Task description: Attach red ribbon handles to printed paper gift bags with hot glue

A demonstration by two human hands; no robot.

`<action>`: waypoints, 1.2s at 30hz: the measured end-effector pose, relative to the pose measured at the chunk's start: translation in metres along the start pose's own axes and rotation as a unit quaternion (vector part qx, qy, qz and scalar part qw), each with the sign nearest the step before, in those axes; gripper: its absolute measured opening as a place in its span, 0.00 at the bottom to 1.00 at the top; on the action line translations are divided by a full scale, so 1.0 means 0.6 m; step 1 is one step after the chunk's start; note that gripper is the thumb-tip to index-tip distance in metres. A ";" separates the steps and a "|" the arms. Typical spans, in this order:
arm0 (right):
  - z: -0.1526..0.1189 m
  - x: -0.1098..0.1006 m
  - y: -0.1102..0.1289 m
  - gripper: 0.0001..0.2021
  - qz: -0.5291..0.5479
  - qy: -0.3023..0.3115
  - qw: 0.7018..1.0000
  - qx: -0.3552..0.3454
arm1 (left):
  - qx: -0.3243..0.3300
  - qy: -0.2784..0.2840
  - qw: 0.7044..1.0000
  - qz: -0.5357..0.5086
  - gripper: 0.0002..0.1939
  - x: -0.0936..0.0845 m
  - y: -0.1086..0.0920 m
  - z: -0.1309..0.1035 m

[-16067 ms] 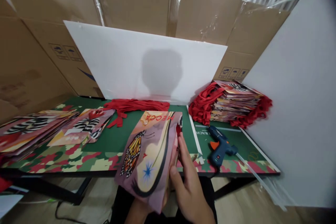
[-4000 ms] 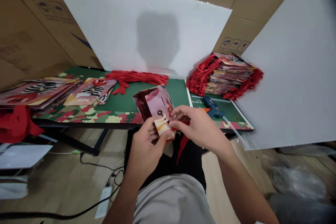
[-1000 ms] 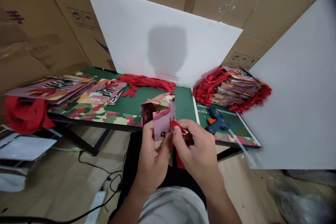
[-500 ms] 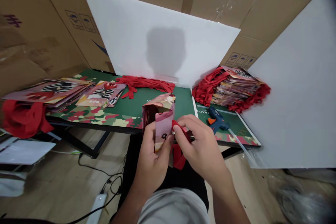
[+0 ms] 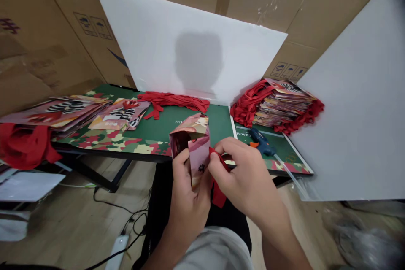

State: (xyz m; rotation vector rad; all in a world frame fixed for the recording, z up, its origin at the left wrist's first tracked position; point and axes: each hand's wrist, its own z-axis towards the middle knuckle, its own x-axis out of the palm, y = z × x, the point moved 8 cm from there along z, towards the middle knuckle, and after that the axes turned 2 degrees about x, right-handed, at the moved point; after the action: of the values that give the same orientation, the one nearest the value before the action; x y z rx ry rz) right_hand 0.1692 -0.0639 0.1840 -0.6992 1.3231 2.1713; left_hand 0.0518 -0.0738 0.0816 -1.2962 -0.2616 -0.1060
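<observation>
A folded pink printed paper bag (image 5: 198,152) is held up over my lap, its opening facing left and its printed side toward me. My left hand (image 5: 190,190) is closed around its lower part, with fingers on the left edge and thumb on the near side. A red ribbon (image 5: 220,192) hangs along the bag's right side. My right hand (image 5: 242,173) pinches the ribbon's upper part close against the bag. Where the ribbon meets the bag is hidden behind my fingers.
On the green table (image 5: 161,128) lie flat printed bags (image 5: 118,114), a bundle of red ribbons (image 5: 177,102) and a blue glue gun (image 5: 262,141). A stack of bags with ribbons (image 5: 283,105) stands at right. White boards (image 5: 152,38) and cardboard surround the table.
My right hand has shifted slightly, still pinching the ribbon beside the bag. The left hand's thumb has moved toward the bag's right edge. The whole view has shifted a little.
</observation>
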 end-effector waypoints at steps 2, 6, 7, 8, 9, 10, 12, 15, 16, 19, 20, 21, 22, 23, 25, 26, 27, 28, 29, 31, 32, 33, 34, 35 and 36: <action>-0.002 0.003 -0.002 0.13 0.014 -0.017 1.000 0.003 | -0.001 0.000 1.000 -0.005 0.27 0.005 -0.003 -0.004; -0.007 0.014 -0.007 0.12 0.022 -0.027 0.999 0.005 | -0.009 -0.004 1.000 -0.008 0.26 0.007 -0.007 -0.007; -0.007 0.016 -0.008 0.12 0.024 -0.029 0.999 0.006 | -0.006 -0.003 1.000 -0.011 0.27 0.007 -0.006 -0.007; -0.008 0.017 -0.008 0.12 0.026 -0.031 0.999 0.006 | -0.001 -0.002 1.000 -0.013 0.27 0.007 -0.004 -0.007; -0.008 0.018 -0.009 0.12 0.027 -0.032 0.999 0.007 | 0.006 -0.003 1.000 -0.012 0.28 0.006 -0.001 -0.007; -0.008 0.017 -0.009 0.13 0.027 -0.033 0.999 0.010 | 0.013 -0.005 1.000 -0.008 0.29 0.005 0.001 -0.008; -0.007 0.016 -0.009 0.13 0.027 -0.031 0.999 0.016 | 0.023 -0.012 1.000 0.005 0.32 0.002 0.007 -0.010; -0.004 0.014 -0.007 0.14 0.023 -0.023 0.999 0.027 | 0.033 -0.017 0.999 0.013 0.32 -0.001 0.014 -0.015; -0.004 0.013 -0.007 0.15 0.019 -0.021 0.999 0.032 | 0.035 -0.014 0.999 0.014 0.32 0.000 0.017 -0.017; -0.003 0.011 -0.005 0.16 0.005 -0.022 0.999 0.047 | 0.049 -0.004 0.998 0.029 0.31 0.001 0.027 -0.022; -0.003 0.011 -0.005 0.16 0.000 -0.024 0.998 0.053 | 0.064 -0.004 0.997 0.038 0.32 0.000 0.029 -0.024; -0.004 0.011 -0.005 0.16 -0.003 -0.024 0.998 0.057 | 0.085 -0.008 0.995 0.049 0.32 -0.001 0.030 -0.025; -0.004 0.011 -0.005 0.16 -0.005 -0.021 0.998 0.058 | 0.109 -0.014 0.992 0.059 0.33 -0.003 0.028 -0.026; -0.004 0.011 -0.005 0.16 -0.005 -0.014 0.998 0.054 | 0.132 -0.018 0.989 0.069 0.33 -0.004 0.025 -0.027; -0.003 0.012 -0.003 0.16 0.005 0.007 0.999 0.034 | 0.159 -0.017 0.983 0.089 0.32 -0.005 0.019 -0.025; -0.003 0.013 -0.002 0.15 0.012 0.020 1.000 0.021 | 0.160 -0.009 0.982 0.100 0.30 -0.004 0.017 -0.022; -0.003 0.013 -0.002 0.14 0.019 0.031 0.999 0.009 | 0.157 -0.002 0.981 0.113 0.27 -0.003 0.015 -0.019; -0.003 0.012 -0.004 0.13 0.024 0.039 0.999 0.002 | 0.156 0.001 0.979 0.129 0.25 -0.003 0.012 -0.017; -0.003 0.011 -0.007 0.13 0.025 0.044 0.999 -0.001 | 0.157 0.000 0.977 0.148 0.23 -0.004 0.008 -0.014; -0.003 0.009 -0.015 0.12 0.021 0.049 0.999 0.001 | 0.161 -0.008 0.970 0.184 0.22 -0.007 0.000 -0.011; -0.003 0.008 -0.019 0.11 0.018 0.048 0.999 0.005 | 0.165 -0.011 0.967 0.195 0.22 -0.009 -0.003 -0.011; -0.004 0.007 -0.023 0.11 0.016 0.049 0.999 0.010 | 0.166 -0.011 0.965 0.201 0.22 -0.010 -0.005 -0.010; -0.004 0.006 -0.026 0.12 0.011 0.053 0.998 0.014 | 0.166 -0.009 0.965 0.203 0.22 -0.010 -0.006 -0.010; -0.004 0.006 -0.028 0.13 0.005 0.060 0.998 0.017 | 0.165 -0.004 0.965 0.203 0.21 -0.010 -0.006 -0.010; -0.004 0.005 -0.030 0.14 -0.003 0.070 0.997 0.020 | 0.164 0.002 0.965 0.203 0.21 -0.009 -0.006 -0.010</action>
State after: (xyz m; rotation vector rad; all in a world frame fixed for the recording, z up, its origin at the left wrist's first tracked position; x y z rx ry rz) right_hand 0.1789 -0.0584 0.1694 -0.8524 1.4274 2.1175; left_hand 0.0466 -0.0810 0.0822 -0.9966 -0.0021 0.2742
